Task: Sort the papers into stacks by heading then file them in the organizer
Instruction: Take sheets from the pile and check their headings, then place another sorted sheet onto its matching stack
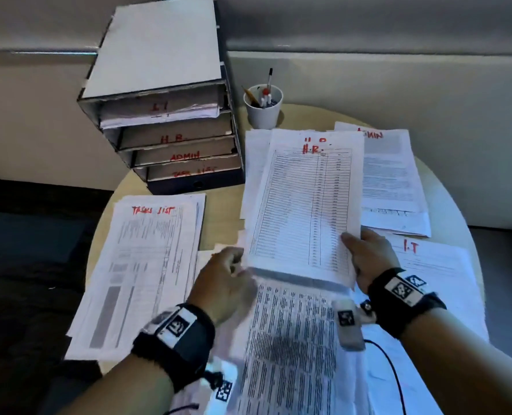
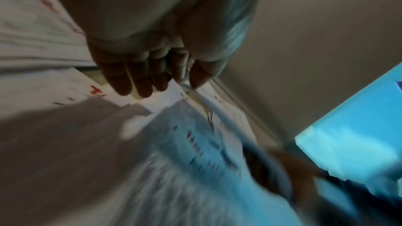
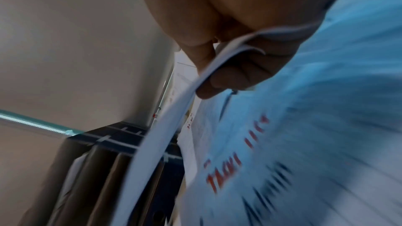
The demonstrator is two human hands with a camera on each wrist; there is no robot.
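I hold the H.R. stack, a sheaf topped by a table sheet with a red "H.R." heading, by its near end over the middle of the round table. My left hand pinches its left near edge, and my right hand grips its right near corner. The left wrist view shows the thumb and fingers at the paper's edge. In the right wrist view the thumb and fingers clamp the sheaf. The organizer stands at the back left, with slots marked I.T, H.R., ADMIN and TASK LIST.
A TASK LIST stack lies at the left, an ADMIN stack at the back right and an I.T sheet at the right. A densely printed sheet lies under my hands. A white cup of pens stands beside the organizer.
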